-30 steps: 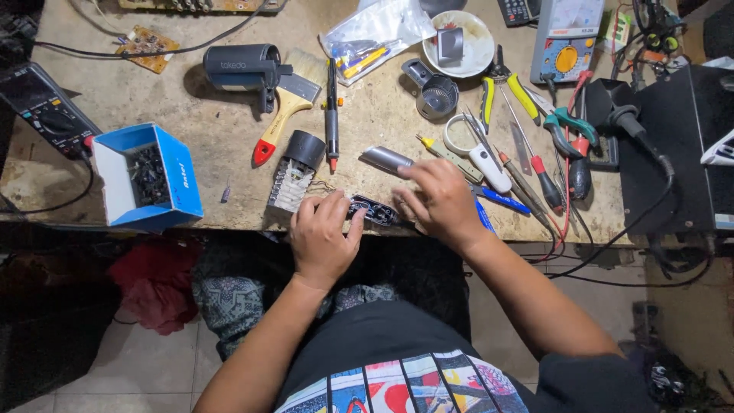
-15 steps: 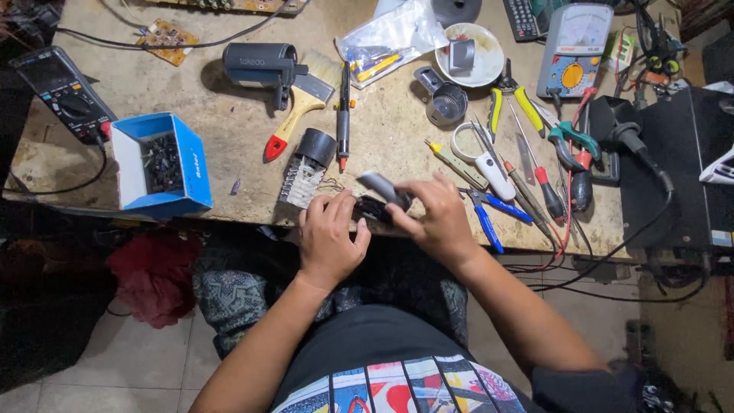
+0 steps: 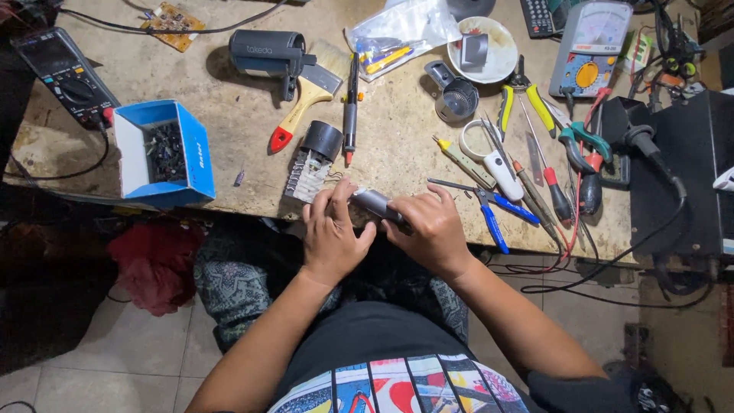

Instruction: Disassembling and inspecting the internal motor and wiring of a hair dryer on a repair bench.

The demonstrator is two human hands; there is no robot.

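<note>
Head view: cluttered workbench [image 3: 229, 115], tiled floor [image 3: 99, 375]

Both arms bare from elbow to fingertips, no sleeves in view on the forearms. Left hand [image 3: 330, 239] and right hand [image 3: 434, 233]: no gloves, no rings, no watch or wristband visible. Nails short as far as I can tell. Torso: black t-shirt [image 3: 367, 340], plain black over the upper chest. Lower on the shirt, a row of printed panels [image 3: 397, 386] like comic frames, coloured red, white, blue and yellow with dark outlines; detail too small to make out. Bottom right, dark fabric at the right upper arm, probably the sleeve edge; can't tell more.
</note>
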